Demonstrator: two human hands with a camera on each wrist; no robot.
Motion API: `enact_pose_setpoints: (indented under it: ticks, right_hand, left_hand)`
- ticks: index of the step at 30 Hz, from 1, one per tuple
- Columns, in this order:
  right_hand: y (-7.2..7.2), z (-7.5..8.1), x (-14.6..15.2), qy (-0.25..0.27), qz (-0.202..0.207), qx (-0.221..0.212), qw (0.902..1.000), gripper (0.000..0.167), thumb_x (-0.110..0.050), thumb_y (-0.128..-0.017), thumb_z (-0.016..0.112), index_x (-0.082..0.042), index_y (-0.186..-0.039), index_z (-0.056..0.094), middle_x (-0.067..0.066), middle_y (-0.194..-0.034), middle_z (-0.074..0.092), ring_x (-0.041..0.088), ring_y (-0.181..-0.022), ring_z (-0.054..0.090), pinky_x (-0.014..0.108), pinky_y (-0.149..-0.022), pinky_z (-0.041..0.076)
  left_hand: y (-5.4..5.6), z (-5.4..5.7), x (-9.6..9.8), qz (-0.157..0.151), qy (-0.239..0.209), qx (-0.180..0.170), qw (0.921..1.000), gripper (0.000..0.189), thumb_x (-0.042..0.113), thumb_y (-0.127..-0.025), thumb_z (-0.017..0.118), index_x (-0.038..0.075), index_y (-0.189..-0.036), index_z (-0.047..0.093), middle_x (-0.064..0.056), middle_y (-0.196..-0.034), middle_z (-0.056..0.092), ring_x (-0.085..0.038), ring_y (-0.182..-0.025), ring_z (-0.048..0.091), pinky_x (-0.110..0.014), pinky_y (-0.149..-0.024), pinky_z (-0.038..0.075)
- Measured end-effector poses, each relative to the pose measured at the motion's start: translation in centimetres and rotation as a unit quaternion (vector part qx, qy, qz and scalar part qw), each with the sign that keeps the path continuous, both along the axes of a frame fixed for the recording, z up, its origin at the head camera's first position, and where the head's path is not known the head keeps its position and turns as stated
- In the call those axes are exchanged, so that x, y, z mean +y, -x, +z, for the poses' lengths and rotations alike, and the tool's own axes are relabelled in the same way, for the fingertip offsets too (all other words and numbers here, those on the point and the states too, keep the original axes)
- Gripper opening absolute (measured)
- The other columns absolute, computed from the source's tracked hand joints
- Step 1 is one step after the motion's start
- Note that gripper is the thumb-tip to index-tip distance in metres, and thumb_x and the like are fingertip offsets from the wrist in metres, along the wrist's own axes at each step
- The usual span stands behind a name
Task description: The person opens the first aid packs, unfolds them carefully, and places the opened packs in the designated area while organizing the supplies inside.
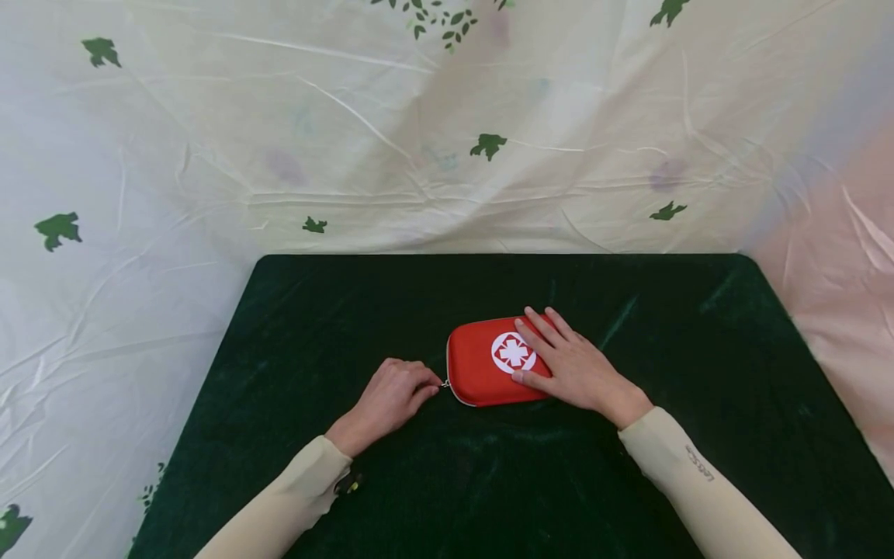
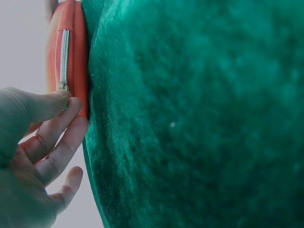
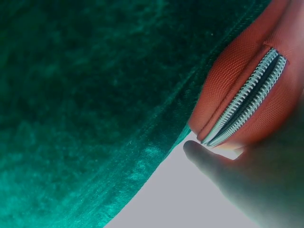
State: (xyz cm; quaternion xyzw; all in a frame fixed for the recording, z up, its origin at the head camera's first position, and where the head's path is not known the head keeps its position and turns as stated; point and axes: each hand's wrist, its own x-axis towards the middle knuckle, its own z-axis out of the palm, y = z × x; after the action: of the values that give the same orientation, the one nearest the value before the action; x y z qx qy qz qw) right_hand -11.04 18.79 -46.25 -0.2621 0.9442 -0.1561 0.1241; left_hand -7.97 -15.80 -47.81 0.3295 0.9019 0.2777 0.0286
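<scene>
A red first-aid case [image 1: 475, 361] with a white round emblem lies on the dark green cloth. At its left end, my left hand [image 1: 394, 394] pinches the zipper pull [image 2: 64, 88] between thumb and forefinger; the other fingers are loosely bent. Near that pull, the zipper teeth [image 2: 64, 54] are joined. My right hand [image 1: 583, 373] rests on the right part of the lid with fingers spread, covering that end and part of the emblem. In the right wrist view, the zipper [image 3: 247, 97] on the right side is parted, with a dark gap between its rows.
The green velvet cloth [image 1: 335, 303] covers the table under the case. Pale hanging fabric [image 1: 391, 178] with green leaf and bird-like prints rises behind and at the left; pinkish fabric [image 1: 852, 272] hangs at the right. A small dark object [image 1: 348, 484] sits at the left cuff.
</scene>
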Motion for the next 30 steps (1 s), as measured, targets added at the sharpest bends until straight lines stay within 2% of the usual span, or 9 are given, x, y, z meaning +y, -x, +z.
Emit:
enact_pose_setpoints:
  ticks: [1, 3, 6, 9, 13, 16, 19, 23, 30]
  right_hand:
    - [0.0, 0.0, 0.0, 0.000, 0.001, 0.001, 1.0000, 0.092, -0.073, -0.096, 0.049, -0.022, -0.167, 0.019, 0.004, -0.175, 0.004, 0.040, -0.157, 0.002, 0.066, -0.117, 0.029]
    - [0.1, -0.1, 0.0, 0.000, 0.001, 0.002, 1.0000, 0.092, -0.073, -0.096, 0.050, -0.022, -0.167, 0.020, 0.004, -0.175, 0.004, 0.040, -0.157, 0.003, 0.066, -0.117, 0.030]
    - [0.0, -0.1, 0.0, 0.001, 0.001, 0.003, 1.0000, 0.092, -0.073, -0.096, 0.050, -0.021, -0.167, 0.020, 0.004, -0.175, 0.005, 0.040, -0.157, 0.003, 0.066, -0.117, 0.030]
    - [0.0, -0.1, 0.0, 0.001, 0.001, 0.002, 1.0000, 0.093, -0.073, -0.096, 0.050, -0.022, -0.167, 0.020, 0.004, -0.175, 0.005, 0.040, -0.157, 0.003, 0.066, -0.117, 0.030]
    - [-0.1, -0.1, 0.0, 0.001, 0.000, 0.003, 1.0000, 0.093, -0.072, -0.096, 0.050, -0.022, -0.167, 0.020, 0.004, -0.175, 0.005, 0.040, -0.157, 0.003, 0.066, -0.116, 0.030]
    - [-0.2, -0.2, 0.0, 0.003, 0.001, 0.004, 1.0000, 0.092, -0.072, -0.096, 0.051, -0.022, -0.167, 0.020, 0.004, -0.175, 0.005, 0.040, -0.157, 0.002, 0.066, -0.117, 0.029]
    - [-0.1, -0.2, 0.1, 0.004, 0.001, 0.003, 1.0000, 0.092, -0.072, -0.096, 0.050, -0.022, -0.167, 0.020, 0.004, -0.175, 0.004, 0.040, -0.157, 0.002, 0.066, -0.117, 0.028]
    - [-0.1, -0.1, 0.1, 0.005, 0.001, 0.002, 1.0000, 0.092, -0.073, -0.096, 0.049, -0.022, -0.167, 0.020, 0.004, -0.175, 0.004, 0.040, -0.157, 0.002, 0.066, -0.118, 0.028]
    - [-0.1, -0.2, 0.1, 0.006, 0.002, 0.003, 1.0000, 0.092, -0.073, -0.096, 0.050, -0.022, -0.167, 0.020, 0.004, -0.175, 0.004, 0.040, -0.157, 0.002, 0.066, -0.117, 0.028]
  left_hand:
    - [-0.1, 0.0, 0.0, 0.000, 0.002, -0.002, 1.0000, 0.015, 0.022, -0.097, 0.071, 0.017, -0.110, 0.075, 0.006, -0.094, 0.071, -0.004, -0.082, 0.065, -0.047, -0.094, 0.051]
    - [-0.5, 1.1, 0.4, 0.013, 0.011, -0.016, 0.9997, 0.013, 0.016, -0.094, 0.073, 0.017, -0.107, 0.075, 0.008, -0.092, 0.070, 0.000, -0.081, 0.064, -0.049, -0.092, 0.052]
    - [-0.7, 1.1, 0.5, 0.012, 0.011, -0.018, 0.9997, 0.013, 0.017, -0.095, 0.073, 0.017, -0.107, 0.075, 0.008, -0.092, 0.070, 0.000, -0.082, 0.064, -0.049, -0.093, 0.051]
    - [-0.6, 0.3, 0.3, 0.000, 0.001, -0.005, 1.0000, 0.013, 0.019, -0.096, 0.071, 0.016, -0.108, 0.075, 0.008, -0.093, 0.071, -0.003, -0.082, 0.065, -0.048, -0.091, 0.052]
    - [-0.9, 0.1, 0.3, -0.002, -0.006, 0.000, 1.0000, 0.013, 0.018, -0.095, 0.072, 0.016, -0.107, 0.075, 0.007, -0.093, 0.071, -0.004, -0.083, 0.066, -0.049, -0.090, 0.052]
    - [-1.3, 0.7, 0.6, 0.008, -0.002, -0.008, 0.9999, 0.013, 0.016, -0.093, 0.073, 0.015, -0.106, 0.075, 0.007, -0.093, 0.072, -0.004, -0.084, 0.066, -0.051, -0.091, 0.051]
    - [-1.4, 0.9, 0.7, 0.007, 0.007, -0.022, 0.9997, 0.013, 0.017, -0.095, 0.073, 0.016, -0.107, 0.075, 0.006, -0.096, 0.073, -0.005, -0.088, 0.067, -0.049, -0.094, 0.051]
    - [-1.6, 1.0, 0.8, 0.005, 0.017, -0.036, 0.9992, 0.013, 0.019, -0.096, 0.072, 0.017, -0.109, 0.075, 0.006, -0.100, 0.074, -0.005, -0.092, 0.068, -0.046, -0.097, 0.050]
    - [-1.8, 1.1, 0.9, 0.002, 0.017, -0.040, 0.9991, 0.014, 0.019, -0.096, 0.073, 0.017, -0.109, 0.075, 0.006, -0.100, 0.074, -0.002, -0.090, 0.067, -0.043, -0.094, 0.052]
